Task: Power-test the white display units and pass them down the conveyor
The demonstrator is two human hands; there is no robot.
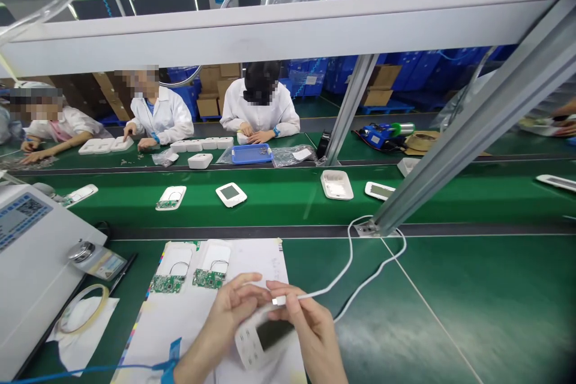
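White plastic device (252,342), round-cornered with a dark glossy screen (273,333), tilts over a paper sheet (166,327) between both hands. The left hand (229,309), fingers bent, holds its upper edge; the right hand (312,321) pinches a smooth cable's plug (279,300). Beyond lie two green circuit boards (209,278). Leftward, a blue label (22,219) carries a QR code, its lettering unreadable.

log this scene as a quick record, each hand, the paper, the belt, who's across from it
left hand: at the edge of a white device with a dark screen; grip unclear
right hand: holds a white cable plug above the device
paper sheet: two green circuit boards with white panels
green belt: open white shell, other white parts
across the belt: people in white coats
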